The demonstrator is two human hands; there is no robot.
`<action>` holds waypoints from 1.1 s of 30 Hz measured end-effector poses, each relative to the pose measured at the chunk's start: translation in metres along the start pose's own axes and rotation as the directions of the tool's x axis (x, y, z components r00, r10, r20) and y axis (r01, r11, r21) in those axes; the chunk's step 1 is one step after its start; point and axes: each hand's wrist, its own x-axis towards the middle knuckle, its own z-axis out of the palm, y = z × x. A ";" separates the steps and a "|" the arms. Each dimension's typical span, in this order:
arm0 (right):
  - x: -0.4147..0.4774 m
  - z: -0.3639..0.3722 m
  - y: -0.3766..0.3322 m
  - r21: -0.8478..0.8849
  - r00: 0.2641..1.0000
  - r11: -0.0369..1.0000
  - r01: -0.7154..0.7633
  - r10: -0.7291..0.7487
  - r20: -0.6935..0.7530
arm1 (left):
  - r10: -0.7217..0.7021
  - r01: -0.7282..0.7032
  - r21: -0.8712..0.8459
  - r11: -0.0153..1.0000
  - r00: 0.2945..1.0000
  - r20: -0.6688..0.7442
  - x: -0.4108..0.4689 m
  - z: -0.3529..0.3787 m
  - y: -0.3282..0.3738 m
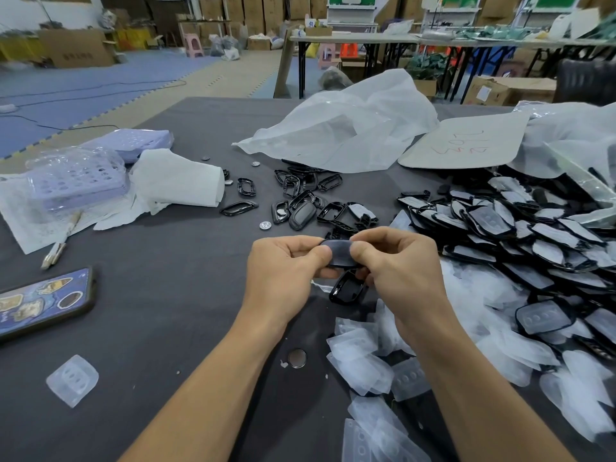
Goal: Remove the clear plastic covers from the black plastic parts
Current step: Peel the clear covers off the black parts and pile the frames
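- Above the near middle of the tabletop [166, 328], the left grip [286, 265] and the right grip [400, 261] met on one black plastic part [340, 253] held clear of the surface.
- Left grip: thumb and curled fingers pinched the part's left end.
- Right grip: thumb on top and fingers curled below pinched the right end. Thumb tips sat close together on the part's upper face.
- Upper face of the held part looked dull grey. Could not tell whether its clear cover was lifted or seated.
- Second black part [348, 288], glossy, sat just below the right grip's fingers. Could not tell if it was held or lying on the tabletop.
- Loose clear covers [366, 368] lay heaped under and beside the right forearm.
- Covered black parts [520, 235] were piled to the right, overlapping one another.
- Bare black parts [300, 198] were scattered beyond the hands, with a small silver disc [265, 225] near them.
- Round button cell [297, 357] lay between the forearms.
- Single clear cover [72, 380] lay alone at near left, and a phone [43, 301] lay face down at the left edge.
- White plastic bag [350, 135] and a cardboard sheet [466, 145] with red writing lay at the far side.
- Lilac trays [76, 178] in clear wrap and crumpled white paper [180, 181] lay at far left.
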 end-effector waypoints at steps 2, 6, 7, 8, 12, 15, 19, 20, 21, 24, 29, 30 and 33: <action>-0.002 0.001 -0.001 -0.025 0.999 0.999 0.040 -0.040 0.026 | 0.035 -0.035 0.013 0.999 0.999 0.023 -0.003 0.000 0.001; -0.002 0.002 -0.001 -0.041 0.998 0.998 0.052 -0.051 0.040 | 0.045 -0.043 -0.024 0.999 0.997 0.058 -0.005 0.001 0.002; -0.002 0.002 -0.001 -0.026 0.999 0.999 0.037 -0.036 0.038 | 0.033 -0.031 -0.037 0.999 0.998 0.057 -0.005 0.001 0.002; -0.002 0.002 -0.001 -0.012 0.999 1.000 0.021 -0.021 0.034 | 0.019 -0.016 -0.051 0.999 0.998 0.061 -0.005 0.001 0.001; 0.000 0.001 -0.002 0.017 1.000 1.000 -0.001 0.001 0.011 | -0.019 0.030 -0.113 0.993 0.995 0.095 -0.006 0.002 0.001; 0.001 0.000 -0.003 -0.008 1.000 1.000 0.030 -0.030 0.007 | -0.034 0.058 -0.153 0.987 0.987 0.158 -0.005 0.000 0.003; 0.003 -0.002 -0.001 -0.028 0.998 0.998 0.058 -0.057 0.010 | -0.050 0.080 -0.111 0.991 0.967 0.248 -0.005 -0.005 0.004; 0.003 -0.002 0.000 -0.034 0.998 0.997 0.062 -0.062 0.013 | -0.058 0.084 -0.094 0.992 0.966 0.251 -0.004 -0.006 0.004; 0.003 -0.002 0.000 -0.041 0.998 0.997 0.066 -0.066 0.016 | -0.067 0.090 -0.082 0.993 0.966 0.250 -0.005 -0.006 0.005; 0.003 -0.002 0.000 -0.051 0.997 0.996 0.078 -0.077 0.029 | -0.087 0.105 -0.069 0.992 0.972 0.218 -0.004 -0.005 0.004; 0.002 -0.002 0.001 -0.062 0.994 0.993 0.098 -0.095 0.057 | -0.098 0.103 -0.023 0.994 0.981 0.166 -0.003 -0.006 0.002; 0.002 -0.001 0.000 -0.056 0.994 0.994 0.098 -0.095 0.061 | -0.100 0.103 -0.016 0.995 0.982 0.159 -0.003 -0.006 0.002; 0.002 -0.001 0.000 -0.040 0.995 0.996 0.082 -0.079 0.061 | -0.105 0.107 -0.008 0.994 0.985 0.138 -0.002 -0.005 0.002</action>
